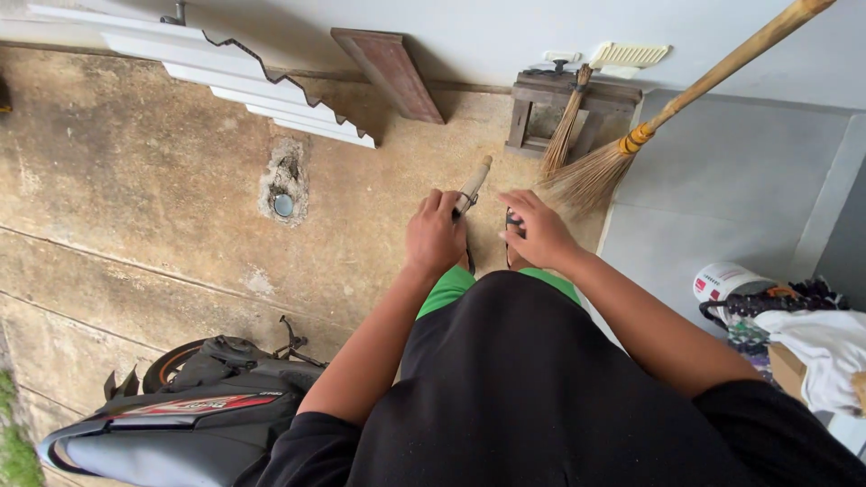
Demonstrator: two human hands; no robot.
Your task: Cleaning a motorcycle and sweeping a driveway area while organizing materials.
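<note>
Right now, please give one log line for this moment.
left hand: grips stick | right hand: on dark thing, unclear | broom: leans on wall

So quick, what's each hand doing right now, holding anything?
Left hand: closed around a pale wooden stick handle.
Right hand: fingers curled down over a small dark object; whether it grips it cannot be told.

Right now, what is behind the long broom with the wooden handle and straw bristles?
Behind the long straw broom a small dark wooden stool stands against the pale wall, with a shorter straw brush leaning on it. The bristles cover the stool's lower right part.
</note>
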